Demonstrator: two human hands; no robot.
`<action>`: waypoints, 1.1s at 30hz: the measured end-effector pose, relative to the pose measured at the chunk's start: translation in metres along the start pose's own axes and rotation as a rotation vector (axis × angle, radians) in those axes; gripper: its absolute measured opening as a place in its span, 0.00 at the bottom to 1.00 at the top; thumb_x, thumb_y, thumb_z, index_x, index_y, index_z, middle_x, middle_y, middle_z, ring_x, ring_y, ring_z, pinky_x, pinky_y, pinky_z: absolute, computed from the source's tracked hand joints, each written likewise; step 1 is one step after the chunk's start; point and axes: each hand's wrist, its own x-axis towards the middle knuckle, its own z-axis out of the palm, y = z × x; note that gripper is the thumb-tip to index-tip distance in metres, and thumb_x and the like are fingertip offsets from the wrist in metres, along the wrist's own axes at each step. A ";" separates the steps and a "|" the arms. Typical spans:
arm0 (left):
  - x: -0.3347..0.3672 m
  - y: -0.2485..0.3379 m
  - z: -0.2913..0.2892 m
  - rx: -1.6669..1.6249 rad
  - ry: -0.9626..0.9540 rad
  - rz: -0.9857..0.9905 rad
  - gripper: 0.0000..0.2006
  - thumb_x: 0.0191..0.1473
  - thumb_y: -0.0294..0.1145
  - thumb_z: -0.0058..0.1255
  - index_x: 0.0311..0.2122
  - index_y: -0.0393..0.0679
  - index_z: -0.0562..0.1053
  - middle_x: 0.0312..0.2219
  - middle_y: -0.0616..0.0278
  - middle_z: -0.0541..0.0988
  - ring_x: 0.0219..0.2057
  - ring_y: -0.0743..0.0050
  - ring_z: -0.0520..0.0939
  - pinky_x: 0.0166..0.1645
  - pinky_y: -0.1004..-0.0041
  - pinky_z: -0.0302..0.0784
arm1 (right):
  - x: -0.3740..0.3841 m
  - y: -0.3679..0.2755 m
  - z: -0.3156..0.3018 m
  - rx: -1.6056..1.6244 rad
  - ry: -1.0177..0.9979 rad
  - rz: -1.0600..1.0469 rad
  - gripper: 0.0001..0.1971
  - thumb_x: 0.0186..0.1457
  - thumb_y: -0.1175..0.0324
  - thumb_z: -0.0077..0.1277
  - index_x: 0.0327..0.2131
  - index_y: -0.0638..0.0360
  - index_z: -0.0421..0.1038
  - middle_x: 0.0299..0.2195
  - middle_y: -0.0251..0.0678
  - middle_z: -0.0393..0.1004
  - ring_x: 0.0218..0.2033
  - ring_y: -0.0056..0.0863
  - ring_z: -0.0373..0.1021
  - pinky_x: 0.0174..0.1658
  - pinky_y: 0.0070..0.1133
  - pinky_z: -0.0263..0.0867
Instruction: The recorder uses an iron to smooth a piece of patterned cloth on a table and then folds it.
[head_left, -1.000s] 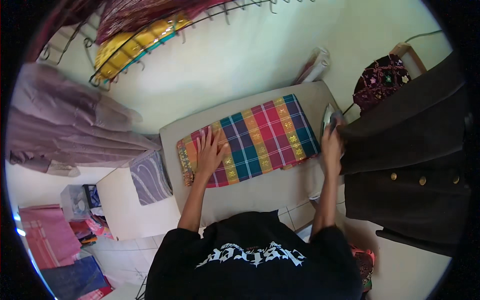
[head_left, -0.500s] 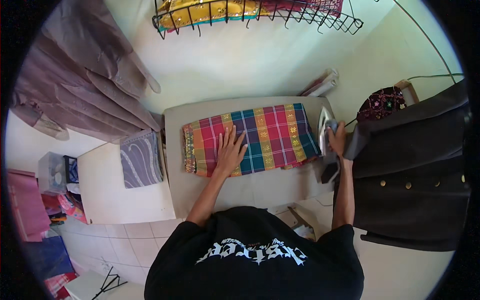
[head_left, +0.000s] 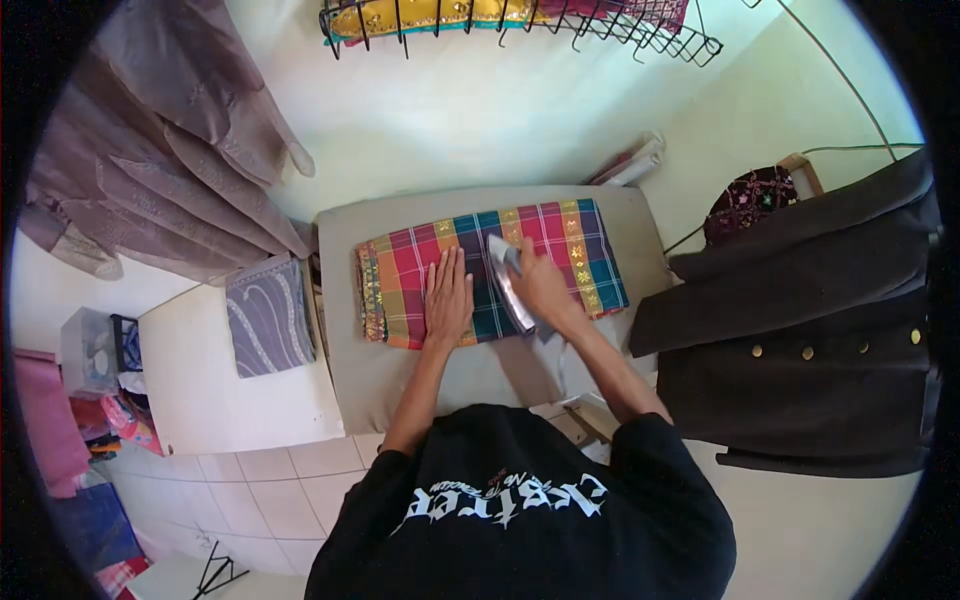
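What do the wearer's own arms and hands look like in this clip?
The left hand and right hand are ungloved, with no watch or bracelet visible. Both forearms are bare below the short black sleeves of a black shirt with white lettering.

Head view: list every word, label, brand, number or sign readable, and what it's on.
Black shirt: large white lettering, wording not copied out; the smaller letters beside it are too small to read.
Iron under the right hand: no readable text.
Folded plaid cloth: none, just checks and gold-coloured motifs.
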 end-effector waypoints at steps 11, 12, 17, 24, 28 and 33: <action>-0.001 0.008 -0.008 0.257 -0.013 0.015 0.28 0.61 0.45 0.42 0.64 0.47 0.60 0.66 0.55 0.56 0.66 0.57 0.57 0.68 0.55 0.48 | 0.017 0.052 0.001 -0.129 0.095 -0.006 0.22 0.58 0.56 0.52 0.47 0.62 0.62 0.23 0.58 0.73 0.23 0.57 0.71 0.26 0.42 0.67; -0.002 0.009 -0.008 0.264 -0.020 0.008 0.28 0.61 0.46 0.42 0.64 0.46 0.61 0.66 0.55 0.57 0.66 0.58 0.57 0.68 0.56 0.48 | 0.012 0.053 -0.005 -0.055 0.202 0.007 0.22 0.57 0.56 0.52 0.48 0.61 0.61 0.23 0.59 0.73 0.24 0.59 0.71 0.28 0.44 0.67; -0.001 0.009 -0.008 0.263 -0.050 0.006 0.29 0.61 0.46 0.42 0.64 0.46 0.59 0.66 0.56 0.55 0.67 0.58 0.56 0.68 0.56 0.47 | 0.037 0.077 -0.022 -0.120 0.117 0.215 0.24 0.57 0.55 0.53 0.48 0.62 0.61 0.30 0.60 0.74 0.32 0.61 0.73 0.36 0.47 0.69; -0.004 0.005 -0.008 0.254 -0.055 0.004 0.28 0.61 0.45 0.42 0.64 0.46 0.60 0.66 0.56 0.55 0.67 0.58 0.56 0.68 0.55 0.47 | 0.075 0.097 -0.015 -0.066 0.216 0.200 0.22 0.56 0.56 0.53 0.46 0.61 0.60 0.29 0.64 0.73 0.33 0.64 0.71 0.35 0.48 0.68; -0.003 0.005 -0.010 0.243 -0.073 -0.016 0.28 0.61 0.46 0.41 0.64 0.47 0.60 0.66 0.57 0.55 0.67 0.59 0.55 0.68 0.56 0.47 | 0.054 0.119 -0.020 -0.079 0.173 0.196 0.24 0.57 0.53 0.53 0.47 0.60 0.59 0.29 0.66 0.72 0.32 0.67 0.71 0.36 0.50 0.67; 0.001 0.009 -0.007 0.247 -0.040 0.022 0.28 0.61 0.46 0.42 0.64 0.48 0.60 0.66 0.58 0.57 0.67 0.59 0.56 0.68 0.56 0.48 | 0.068 0.141 -0.026 -0.167 0.177 0.275 0.27 0.58 0.51 0.51 0.51 0.59 0.57 0.31 0.66 0.72 0.34 0.66 0.70 0.38 0.49 0.67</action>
